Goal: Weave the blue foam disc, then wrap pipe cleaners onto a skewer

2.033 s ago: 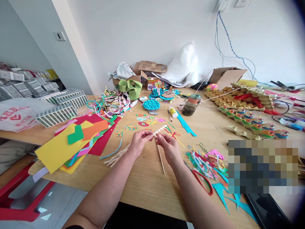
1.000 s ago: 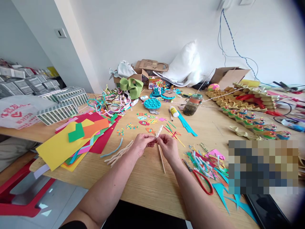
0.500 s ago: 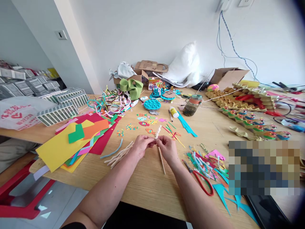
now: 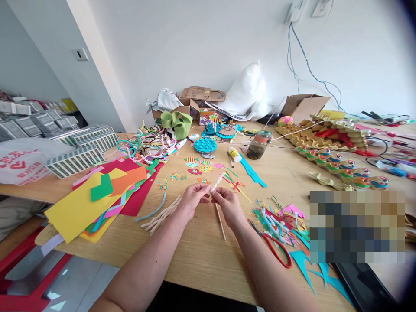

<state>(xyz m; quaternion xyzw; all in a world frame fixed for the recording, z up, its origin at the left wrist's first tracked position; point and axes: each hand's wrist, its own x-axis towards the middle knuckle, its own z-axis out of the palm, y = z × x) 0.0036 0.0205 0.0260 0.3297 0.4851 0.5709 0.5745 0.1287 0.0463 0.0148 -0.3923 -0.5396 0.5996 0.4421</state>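
Observation:
Between the fingertips of my left hand [image 4: 196, 198] and my right hand [image 4: 227, 202] is a white twisted pipe cleaner [image 4: 217, 182], its coiled end sticking up and leaning right. Both hands are closed in a pinch on its lower part. A thin wooden stick [image 4: 220, 223] runs down from beneath my fingers; whether it joins the pipe cleaner is hidden. Several cream pipe cleaners [image 4: 162, 215] and a light blue one [image 4: 154, 210] lie left of my left hand. Just beyond the hands are small decorated paper fish [image 4: 206, 169].
Coloured sheets [image 4: 74, 203] lie at the left. Red-handled scissors [image 4: 277, 249] rest among scraps at the right. Farther back stand a glue bottle [image 4: 235, 154], a glass jar [image 4: 259, 145], a blue bumpy disc [image 4: 205, 145] and egg cartons [image 4: 331, 162] with painted figures.
The coiled pipe cleaner tilts more to the right than before, and the fingers have shifted slightly around it. The whole view has turned a little. Both hands keep their pinch.

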